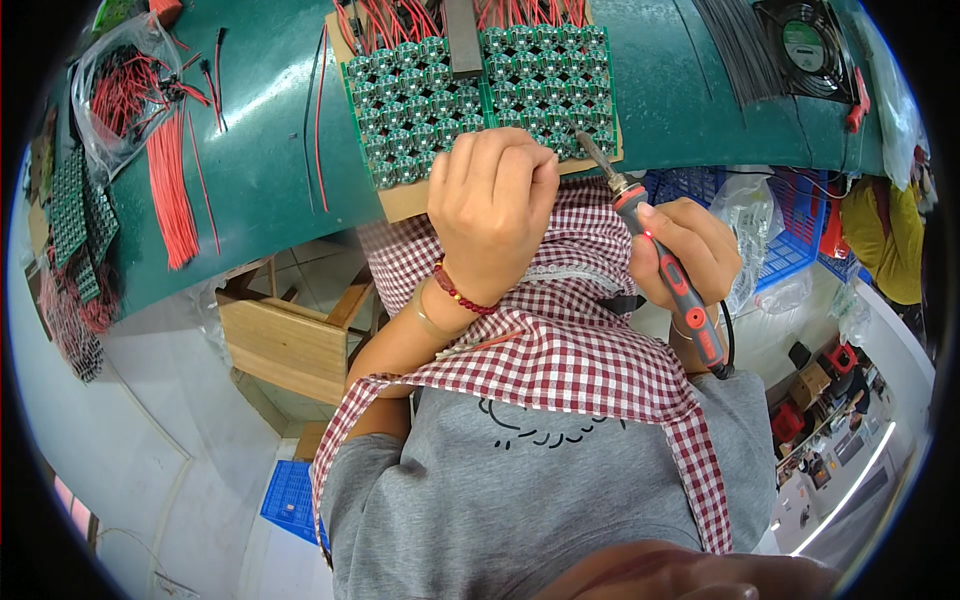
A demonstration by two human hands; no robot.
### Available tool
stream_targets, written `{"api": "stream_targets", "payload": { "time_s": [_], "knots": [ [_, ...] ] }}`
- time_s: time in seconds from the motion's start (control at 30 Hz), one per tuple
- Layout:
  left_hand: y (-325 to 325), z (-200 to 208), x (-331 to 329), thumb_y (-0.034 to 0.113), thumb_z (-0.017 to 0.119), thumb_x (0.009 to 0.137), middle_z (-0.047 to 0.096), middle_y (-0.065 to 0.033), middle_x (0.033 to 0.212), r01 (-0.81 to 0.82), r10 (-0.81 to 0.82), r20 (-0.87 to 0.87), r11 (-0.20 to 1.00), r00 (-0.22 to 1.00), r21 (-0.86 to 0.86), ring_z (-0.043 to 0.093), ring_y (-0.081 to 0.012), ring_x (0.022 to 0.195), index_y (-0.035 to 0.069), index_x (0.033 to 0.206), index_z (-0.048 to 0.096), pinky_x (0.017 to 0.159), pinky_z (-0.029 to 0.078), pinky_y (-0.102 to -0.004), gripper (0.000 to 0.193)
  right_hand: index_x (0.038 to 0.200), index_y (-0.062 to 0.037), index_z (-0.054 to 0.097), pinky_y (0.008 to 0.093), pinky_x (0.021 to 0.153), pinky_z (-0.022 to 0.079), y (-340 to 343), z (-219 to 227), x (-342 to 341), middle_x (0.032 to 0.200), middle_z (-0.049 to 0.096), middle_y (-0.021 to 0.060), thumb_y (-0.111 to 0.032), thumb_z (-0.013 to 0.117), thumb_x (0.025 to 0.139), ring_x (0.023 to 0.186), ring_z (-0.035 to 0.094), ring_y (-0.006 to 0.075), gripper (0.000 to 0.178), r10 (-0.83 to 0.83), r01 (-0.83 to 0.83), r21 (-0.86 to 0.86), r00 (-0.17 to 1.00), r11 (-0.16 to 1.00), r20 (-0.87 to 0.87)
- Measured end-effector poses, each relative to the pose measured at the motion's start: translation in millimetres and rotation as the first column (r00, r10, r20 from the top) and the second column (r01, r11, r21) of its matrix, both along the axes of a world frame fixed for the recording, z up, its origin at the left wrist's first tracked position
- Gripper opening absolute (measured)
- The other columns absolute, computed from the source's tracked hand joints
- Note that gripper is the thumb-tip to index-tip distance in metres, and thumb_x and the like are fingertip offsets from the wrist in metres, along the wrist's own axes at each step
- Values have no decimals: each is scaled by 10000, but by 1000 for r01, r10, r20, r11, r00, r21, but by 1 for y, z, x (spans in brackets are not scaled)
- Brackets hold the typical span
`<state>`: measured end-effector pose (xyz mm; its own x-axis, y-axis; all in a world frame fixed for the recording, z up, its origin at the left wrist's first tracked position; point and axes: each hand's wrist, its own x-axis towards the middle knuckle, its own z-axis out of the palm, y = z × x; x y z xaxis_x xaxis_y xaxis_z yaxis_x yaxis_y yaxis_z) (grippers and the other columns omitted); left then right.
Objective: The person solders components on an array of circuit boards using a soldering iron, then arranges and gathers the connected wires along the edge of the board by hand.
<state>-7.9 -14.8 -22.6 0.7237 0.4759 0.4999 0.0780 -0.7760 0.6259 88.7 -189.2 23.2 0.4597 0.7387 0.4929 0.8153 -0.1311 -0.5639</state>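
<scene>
My right hand (690, 250) grips a soldering iron (668, 262) with a dark grey and red handle. Its metal tip reaches the lower right of a panel of small green circuit boards (550, 92); whether it touches a board I cannot tell. Close by on the left, my left hand (490, 205) is closed over the panel's near edge, and whatever its fingers pinch is hidden. A second panel of circuit boards (415, 110) lies alongside. Both panels rest on a brown backing board (405, 203), with a dark metal bar (463, 38) across them and red wires (400, 18) at the far side.
The green table (265, 190) holds a bundle of red wires (172, 200), a plastic bag of wires (125, 95), dark wires (740, 50) and a cooling fan (805, 50). More circuit boards (70, 205) hang at the left. Below stand a wooden stool (285, 340) and a blue crate (795, 240).
</scene>
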Motion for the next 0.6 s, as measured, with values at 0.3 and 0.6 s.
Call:
{"api": "stream_targets", "payload": {
  "time_s": [0.3,0.6],
  "knots": [
    [-2,2,-6,-27,739,692,640,-49,826,-8,10,29,999,1000,-50,580,-229,704,67,813,603,632,424,-343,205,938,43,690,304,467,471,-7,12,1,676,617,113,-58,705,725,531,607,236,236,29,-30,40,999,999,22],
    [-2,0,-7,-32,739,686,647,-36,832,-1,2,40,1000,999,-18,583,-216,708,77,803,598,626,403,-337,214,917,69,669,312,414,433,-3,8,1,615,599,119,-52,674,747,468,570,228,208,33,-36,114,999,993,28]
  ]
}}
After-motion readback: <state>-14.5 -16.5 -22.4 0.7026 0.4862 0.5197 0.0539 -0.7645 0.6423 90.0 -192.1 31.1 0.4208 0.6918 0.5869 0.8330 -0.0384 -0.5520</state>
